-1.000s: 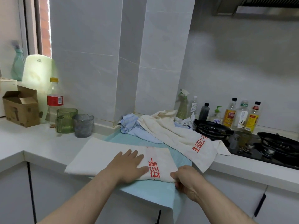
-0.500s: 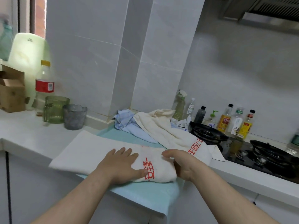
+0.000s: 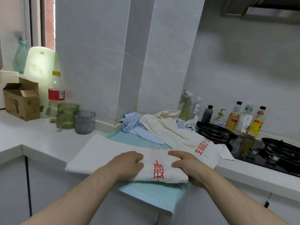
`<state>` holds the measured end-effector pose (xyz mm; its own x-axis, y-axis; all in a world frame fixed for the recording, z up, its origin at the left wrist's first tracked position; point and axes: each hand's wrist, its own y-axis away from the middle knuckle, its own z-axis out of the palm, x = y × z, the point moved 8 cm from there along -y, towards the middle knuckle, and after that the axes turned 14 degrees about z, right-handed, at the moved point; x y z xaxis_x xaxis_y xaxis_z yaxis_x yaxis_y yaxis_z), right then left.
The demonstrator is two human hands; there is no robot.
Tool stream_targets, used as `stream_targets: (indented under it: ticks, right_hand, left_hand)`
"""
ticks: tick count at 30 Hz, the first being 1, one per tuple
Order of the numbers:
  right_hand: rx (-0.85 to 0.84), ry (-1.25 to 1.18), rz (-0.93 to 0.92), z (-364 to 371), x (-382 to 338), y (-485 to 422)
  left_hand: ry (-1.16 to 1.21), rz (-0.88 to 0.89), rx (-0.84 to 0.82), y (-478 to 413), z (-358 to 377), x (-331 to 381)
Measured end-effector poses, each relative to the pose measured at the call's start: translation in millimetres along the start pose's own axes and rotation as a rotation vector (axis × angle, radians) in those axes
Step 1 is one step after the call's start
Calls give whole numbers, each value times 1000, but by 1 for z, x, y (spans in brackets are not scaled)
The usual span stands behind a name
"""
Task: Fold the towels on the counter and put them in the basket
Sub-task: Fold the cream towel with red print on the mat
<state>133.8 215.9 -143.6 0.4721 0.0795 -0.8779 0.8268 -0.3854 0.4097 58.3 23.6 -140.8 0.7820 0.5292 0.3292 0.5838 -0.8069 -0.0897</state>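
Left hand (image 3: 128, 164) sits on the white towel (image 3: 105, 153) with fingers bent down into the cloth; we can't tell if they pinch it. Right hand (image 3: 190, 168) grips the towel's folded right end, thumb on top. The towel lies at the worktop (image 3: 40, 137) front edge, on a teal mat (image 3: 146, 194) that hangs over that edge. Behind, toward the back wall, we see a cream towel (image 3: 170, 132) overlapping a blue towel (image 3: 134, 127). Gas hob (image 3: 215, 133) at the right.
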Motion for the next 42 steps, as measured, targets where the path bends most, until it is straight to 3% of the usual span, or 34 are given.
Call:
stream_targets:
  ticks: [9,13,21,24,27,31,33,38,40,42]
  right_hand:
    - [67,-92,-6,-59,10,47]
    - [93,-158,-7,-82,12,57]
    - [159,-160,-54,-74,-18,60]
    - [131,-141,-98,-50,-53,70]
    - [107,-127,-107,-25,-73,63]
    - [-7,-90,-75,26,-79,42]
    - [-49,-83,-35,51,-68,28]
    - [-91,-197,1,80,-43,20]
    - [-16,-256,-120,63,-45,27]
    - [197,-108,-289,39,-39,46]
  left_hand:
    - [3,-6,-124,-18,23,47]
    - [47,15,-54,-41,31,67]
    - [-143,12,-42,-53,51,64]
    - [168,-22,130,-52,37,57]
    - [987,-165,467,-44,26,25]
    - [1572,-272,730,-33,24,-6]
    - [1699,-307,742,-30,24,-9]
    - [1750,-359,659,-32,33,-9]
    - [1771,-331,580,-33,35,-2]
    - [1767,-301,522,-33,36,0]
